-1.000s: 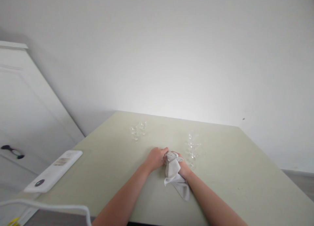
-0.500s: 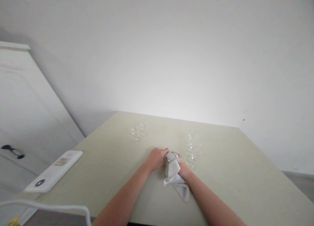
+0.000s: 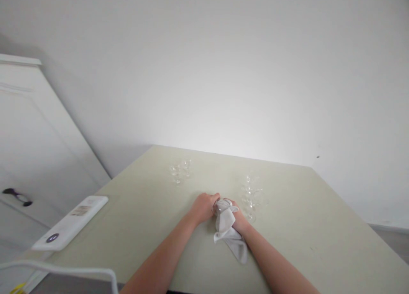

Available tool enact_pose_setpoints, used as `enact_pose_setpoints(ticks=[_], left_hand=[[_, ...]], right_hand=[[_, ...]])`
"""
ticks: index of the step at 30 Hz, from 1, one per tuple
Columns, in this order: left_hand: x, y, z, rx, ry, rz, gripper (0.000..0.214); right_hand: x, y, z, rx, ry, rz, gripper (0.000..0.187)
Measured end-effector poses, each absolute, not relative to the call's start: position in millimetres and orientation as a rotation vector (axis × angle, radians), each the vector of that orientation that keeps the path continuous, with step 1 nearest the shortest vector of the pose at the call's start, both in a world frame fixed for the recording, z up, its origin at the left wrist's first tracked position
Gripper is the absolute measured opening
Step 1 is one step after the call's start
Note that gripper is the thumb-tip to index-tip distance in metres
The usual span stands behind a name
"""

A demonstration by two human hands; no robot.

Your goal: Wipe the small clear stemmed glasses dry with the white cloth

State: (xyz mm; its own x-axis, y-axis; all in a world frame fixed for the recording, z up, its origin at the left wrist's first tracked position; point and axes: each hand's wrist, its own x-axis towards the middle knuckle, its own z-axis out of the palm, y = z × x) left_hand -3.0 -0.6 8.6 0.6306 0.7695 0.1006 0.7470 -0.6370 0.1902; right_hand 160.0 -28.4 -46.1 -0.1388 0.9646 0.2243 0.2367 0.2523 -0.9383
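My left hand is closed around a clear glass, of which only a bit of the rim shows. Stuffed into and draped over the glass is a pale grey-white cloth, its loose end hanging toward me. My right hand grips the cloth at the glass, its fingers mostly hidden behind the fabric. Right of that hand stand several clear stemmed glasses in a close group. Farther back on the left is another small group of stemmed glasses.
The pale green table reaches back to a white wall. On its left edge lies a white power strip-like box with a round dark button. A white cabinet stands at left, and a white tube crosses the lower left corner.
Almost nothing differs. Both hands keep their place on the glass and cloth, and the view has shifted very slightly.
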Motion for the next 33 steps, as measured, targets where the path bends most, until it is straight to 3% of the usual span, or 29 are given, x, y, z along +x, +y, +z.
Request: enact_pose_setpoints(ticks=[33], left_hand=[[-4.4, -1.0, 8.4, 2.730, 1.308, 0.176, 0.015]], right_hand=[[161.2, -30.1, -43.9, -1.223, -1.669, 0.902, 0.017]])
